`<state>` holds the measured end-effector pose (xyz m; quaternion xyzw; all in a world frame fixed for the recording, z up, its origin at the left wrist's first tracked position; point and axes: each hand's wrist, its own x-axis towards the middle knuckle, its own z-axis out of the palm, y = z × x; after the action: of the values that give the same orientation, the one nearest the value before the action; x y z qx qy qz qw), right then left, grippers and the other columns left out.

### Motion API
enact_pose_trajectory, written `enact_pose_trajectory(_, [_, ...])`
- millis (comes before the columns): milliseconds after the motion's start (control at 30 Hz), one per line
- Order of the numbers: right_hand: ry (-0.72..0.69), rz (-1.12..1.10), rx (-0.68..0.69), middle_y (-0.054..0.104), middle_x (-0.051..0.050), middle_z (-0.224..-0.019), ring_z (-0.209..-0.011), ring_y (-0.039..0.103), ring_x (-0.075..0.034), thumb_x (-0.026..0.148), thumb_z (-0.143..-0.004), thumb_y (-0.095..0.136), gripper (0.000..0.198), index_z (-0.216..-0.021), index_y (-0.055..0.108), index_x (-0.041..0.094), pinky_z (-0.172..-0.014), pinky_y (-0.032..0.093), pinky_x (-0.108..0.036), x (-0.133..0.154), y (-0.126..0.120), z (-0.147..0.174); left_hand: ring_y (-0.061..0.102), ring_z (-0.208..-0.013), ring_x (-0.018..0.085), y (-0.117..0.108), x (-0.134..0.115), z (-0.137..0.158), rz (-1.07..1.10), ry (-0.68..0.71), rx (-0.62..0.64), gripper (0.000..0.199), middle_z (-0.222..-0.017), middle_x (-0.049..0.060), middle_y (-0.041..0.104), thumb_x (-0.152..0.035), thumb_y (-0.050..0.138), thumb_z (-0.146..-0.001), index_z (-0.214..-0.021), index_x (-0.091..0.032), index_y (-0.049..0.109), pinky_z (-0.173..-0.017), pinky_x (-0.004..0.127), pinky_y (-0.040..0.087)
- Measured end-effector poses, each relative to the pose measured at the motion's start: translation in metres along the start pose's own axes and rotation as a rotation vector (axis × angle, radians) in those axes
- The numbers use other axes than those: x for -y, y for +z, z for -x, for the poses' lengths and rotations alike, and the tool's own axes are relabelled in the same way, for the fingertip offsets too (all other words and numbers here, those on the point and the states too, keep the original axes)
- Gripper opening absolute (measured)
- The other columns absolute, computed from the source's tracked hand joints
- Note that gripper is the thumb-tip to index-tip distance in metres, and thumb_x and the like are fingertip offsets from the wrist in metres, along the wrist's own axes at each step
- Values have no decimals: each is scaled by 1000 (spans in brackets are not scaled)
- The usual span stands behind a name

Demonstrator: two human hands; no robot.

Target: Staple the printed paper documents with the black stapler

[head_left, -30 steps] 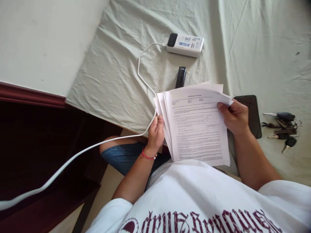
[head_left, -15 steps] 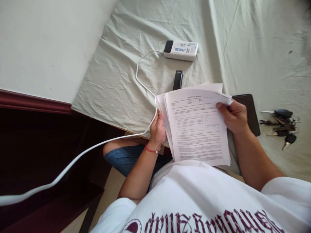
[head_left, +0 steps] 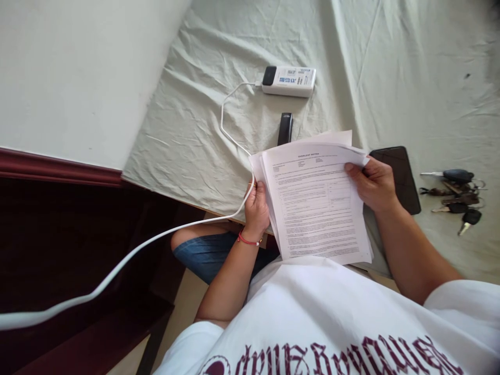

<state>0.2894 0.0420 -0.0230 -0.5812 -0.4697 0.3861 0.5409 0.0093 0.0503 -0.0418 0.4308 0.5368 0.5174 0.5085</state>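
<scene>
A stack of printed paper sheets (head_left: 312, 208) is held in front of my white shirt, its lower edge by my belly. My right hand (head_left: 373, 182) is closed on the upper right corner, thumb on top and the other fingers hidden underneath. At the left edge, my left hand (head_left: 257, 208) is closed on the sheets, its fingers partly hidden and a red bracelet on the wrist. A white cable (head_left: 219, 217) passes across that hand near the fingertips. The sheets are slightly fanned, with small print on the top one.
On the pale cloth (head_left: 203, 114) lies a white power bank (head_left: 292, 82) with the cable plugged in. A black stick-shaped object (head_left: 285, 128) is partly under the sheets' top edge. Right of my right hand are a black phone (head_left: 400, 179) and a bunch of keys (head_left: 459, 195).
The view has shifted slightly. Both hands keep their hold on the sheets, which have moved very little.
</scene>
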Motion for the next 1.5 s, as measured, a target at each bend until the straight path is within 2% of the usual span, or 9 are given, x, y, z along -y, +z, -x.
enact_pose_trajectory(200, [-13, 8, -4, 67, 2, -76, -67, 62, -18, 48, -84, 77, 25, -95, 77, 25, -58, 54, -31, 2, 5, 1, 60, -132, 23, 1, -3, 0, -67, 51, -10, 61, -135, 8, 68, -68, 50, -95, -139, -27, 60, -114, 37, 45])
enact_pose_trajectory(367, [11, -24, 4, 70, 1, -80, -69, 63, -19, 47, -84, 77, 27, -100, 77, 24, -58, 52, -30, 7, 11, 3, 63, -127, 22, 3, -11, 0, -31, 31, 27, 55, -133, 7, 69, -64, 51, -97, -137, -27, 59, -110, 35, 48])
enact_pose_trajectory(533, [12, -12, 32, 69, 1, -79, -66, 62, -17, 45, -87, 74, 26, -99, 77, 22, -57, 49, -29, 9, 12, 5, 62, -128, 22, 2, -12, 0, -23, 25, 2, 52, -133, 8, 69, -61, 53, -97, -133, -25, 62, -112, 35, 45])
enact_pose_trajectory(733, [9, 37, 50, 67, 1, -77, -64, 59, -16, 47, -88, 73, 27, -99, 76, 22, -56, 47, -28, 6, 10, 6, 64, -125, 22, 2, -9, -2, 103, 1, 31, 46, -132, 7, 70, -57, 58, -96, -129, -26, 63, -111, 36, 48])
enact_pose_trajectory(833, [8, 43, 63, 65, 1, -76, -63, 57, -15, 50, -88, 73, 28, -96, 74, 22, -54, 46, -28, 6, 10, 5, 64, -127, 24, 2, -7, -3, 145, -35, 6, 48, -131, 8, 70, -59, 61, -94, -126, -24, 66, -113, 38, 46])
enact_pose_trajectory(933, [-14, 75, 15, 60, 3, -70, -59, 51, -13, 51, -87, 74, 29, -91, 70, 22, -51, 41, -26, 7, 10, 4, 64, -126, 24, 0, -3, -4, 161, -49, -44, 48, -130, 8, 71, -59, 64, -91, -123, -23, 68, -114, 38, 46])
enact_pose_trajectory(1133, [-82, 56, -99, 56, 4, -71, -60, 47, -11, 48, -85, 79, 28, -85, 66, 22, -54, 38, -26, 8, 9, 1, 63, -129, 24, 0, 0, -4, 125, -64, -105, 50, -128, 5, 73, -59, 66, -90, -124, -23, 69, -115, 36, 44])
enact_pose_trajectory(1500, [-151, 50, -199, 52, 4, -67, -56, 44, -12, 51, -83, 80, 30, -79, 67, 24, -51, 35, -28, 7, 6, 0, 56, -137, 23, -1, 2, -1, 96, -46, -37, 50, -135, 4, 69, -56, 63, -94, -134, -27, 66, -120, 39, 41])
